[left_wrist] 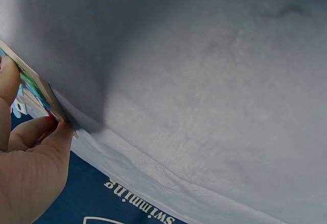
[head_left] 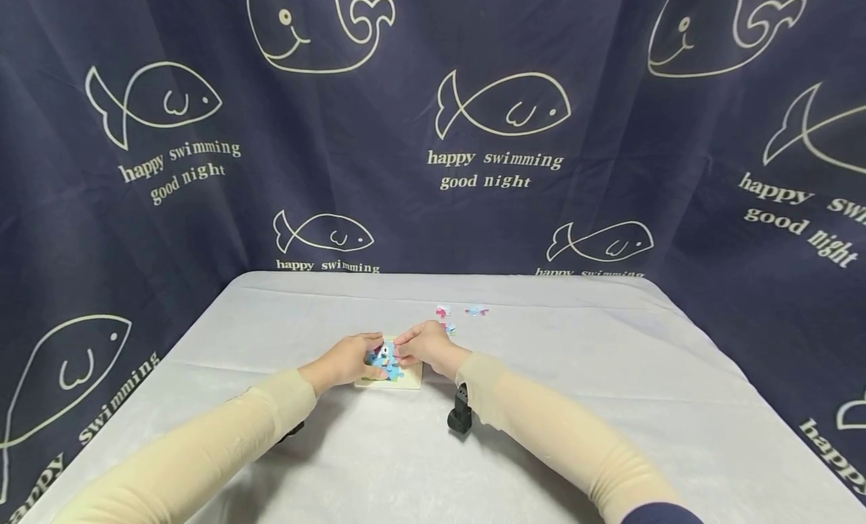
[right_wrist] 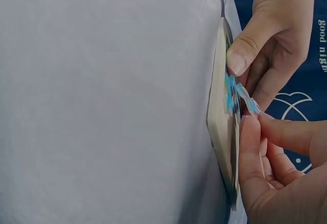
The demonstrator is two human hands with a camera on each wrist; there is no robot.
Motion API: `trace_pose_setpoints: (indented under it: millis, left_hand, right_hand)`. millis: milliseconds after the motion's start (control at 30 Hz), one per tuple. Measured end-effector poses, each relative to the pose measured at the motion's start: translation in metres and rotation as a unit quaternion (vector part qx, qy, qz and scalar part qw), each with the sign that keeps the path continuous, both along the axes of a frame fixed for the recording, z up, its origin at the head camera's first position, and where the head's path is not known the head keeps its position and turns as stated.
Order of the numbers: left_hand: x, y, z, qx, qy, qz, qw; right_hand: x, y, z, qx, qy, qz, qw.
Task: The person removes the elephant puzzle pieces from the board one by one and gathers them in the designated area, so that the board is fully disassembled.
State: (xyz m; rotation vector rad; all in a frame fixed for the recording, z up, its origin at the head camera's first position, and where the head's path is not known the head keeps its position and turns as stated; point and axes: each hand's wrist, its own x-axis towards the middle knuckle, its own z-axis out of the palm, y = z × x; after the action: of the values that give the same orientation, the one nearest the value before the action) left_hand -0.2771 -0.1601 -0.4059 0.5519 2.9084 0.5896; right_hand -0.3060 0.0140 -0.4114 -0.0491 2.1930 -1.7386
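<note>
A small jigsaw board (head_left: pixel 410 379) with a pale rim lies on the table, bearing blue picture pieces (head_left: pixel 391 372). My left hand (head_left: pixel 346 360) holds the board from its left side, thumb on the pieces near the front and bent fingers toward the back. From the right, my right hand (head_left: pixel 429 346) pinches a blue jigsaw piece (right_wrist: pixel 248 99) between thumb and fingertip. In the right wrist view this piece tilts up off the board, close to the left fingers. The left wrist view shows only the board's edge (left_wrist: pixel 43 92) beside the left hand; most of its face is hidden there.
Behind the right hand lie loose jigsaw pieces: a pink-and-white one (head_left: pixel 443 312), a blue-and-pink one (head_left: pixel 476 311) and a partly hidden one (head_left: pixel 449 328). A light grey cloth (head_left: pixel 575 434) covers the table. A dark blue fish-print curtain (head_left: pixel 399 148) hangs behind it.
</note>
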Motion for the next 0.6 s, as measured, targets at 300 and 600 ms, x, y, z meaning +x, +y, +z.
trace_pose_setpoints:
  millis: [300,600]
  left_hand:
    - [-0.0001,-0.0014,-0.0016,0.003,-0.003,-0.002,1.0]
    - [-0.0017,-0.001,-0.0021,-0.006,0.002,-0.002,1.0]
  right_hand:
    - [0.0007,0.0007,0.0064,-0.015,-0.005,-0.004,0.9999]
    - [-0.0037,0.0039,0.0061,-0.041,-0.016,-0.003,0.999]
